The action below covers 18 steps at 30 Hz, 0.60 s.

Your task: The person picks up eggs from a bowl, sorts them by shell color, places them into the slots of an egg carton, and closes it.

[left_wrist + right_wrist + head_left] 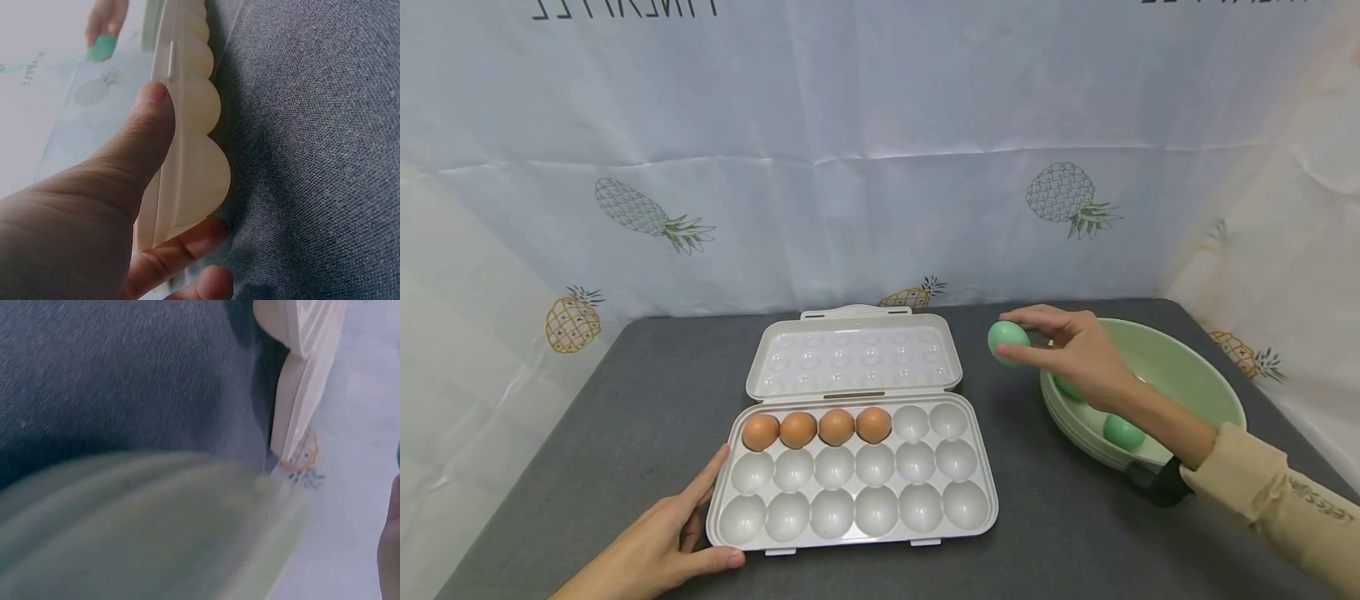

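Note:
In the head view my right hand [1067, 350] pinches a green egg [1007, 337] between thumb and fingertips, raised beside the near-left rim of a pale green bowl [1195, 367]. More green eggs [1123, 432] lie inside that bowl, partly hidden by the forearm. A white plastic egg tray [853, 546] stands with its lid [853, 358] folded back. Four brown eggs [837, 427] fill the left part of its back row; the other cups are bare. My left hand [662, 533] holds the tray's front left corner, thumb along the front edge and fingers at the left side.
A dark grey cloth [602, 417] covers the table. Behind it hangs a pale curtain [850, 217] with printed pineapples, and it wraps both sides. A black strap [1157, 483] sits around the right wrist near the bowl.

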Motion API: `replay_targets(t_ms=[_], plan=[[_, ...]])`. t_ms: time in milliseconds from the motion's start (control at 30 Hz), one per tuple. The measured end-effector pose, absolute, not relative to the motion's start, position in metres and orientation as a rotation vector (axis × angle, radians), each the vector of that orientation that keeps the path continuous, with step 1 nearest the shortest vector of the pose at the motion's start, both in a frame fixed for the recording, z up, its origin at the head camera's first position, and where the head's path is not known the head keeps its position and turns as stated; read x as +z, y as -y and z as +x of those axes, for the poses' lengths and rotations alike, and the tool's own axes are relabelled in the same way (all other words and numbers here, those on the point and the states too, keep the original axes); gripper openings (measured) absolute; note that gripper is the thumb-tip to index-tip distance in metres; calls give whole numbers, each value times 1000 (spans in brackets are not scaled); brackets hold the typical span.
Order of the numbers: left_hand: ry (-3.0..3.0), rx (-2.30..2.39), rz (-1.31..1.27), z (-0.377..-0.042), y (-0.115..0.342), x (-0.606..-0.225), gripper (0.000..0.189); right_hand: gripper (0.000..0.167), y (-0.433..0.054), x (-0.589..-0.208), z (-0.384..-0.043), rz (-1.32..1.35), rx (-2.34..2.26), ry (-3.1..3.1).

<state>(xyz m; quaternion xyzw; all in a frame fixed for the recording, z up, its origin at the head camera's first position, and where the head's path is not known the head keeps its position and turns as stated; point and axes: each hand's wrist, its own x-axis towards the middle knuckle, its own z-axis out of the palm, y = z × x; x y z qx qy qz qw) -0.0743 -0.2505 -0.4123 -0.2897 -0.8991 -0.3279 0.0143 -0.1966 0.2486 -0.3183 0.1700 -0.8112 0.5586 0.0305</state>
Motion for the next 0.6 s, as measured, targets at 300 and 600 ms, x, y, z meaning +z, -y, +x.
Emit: replay_targets(t_ms=[300,600], plan=[[2792,-1000,-910,-75,252,-413,114,45,-222,-324,-196,609,1868,2430],[2759,-973,-951,-76,255,-415,117,49,-185,-330,-192,777,1974,2388]])
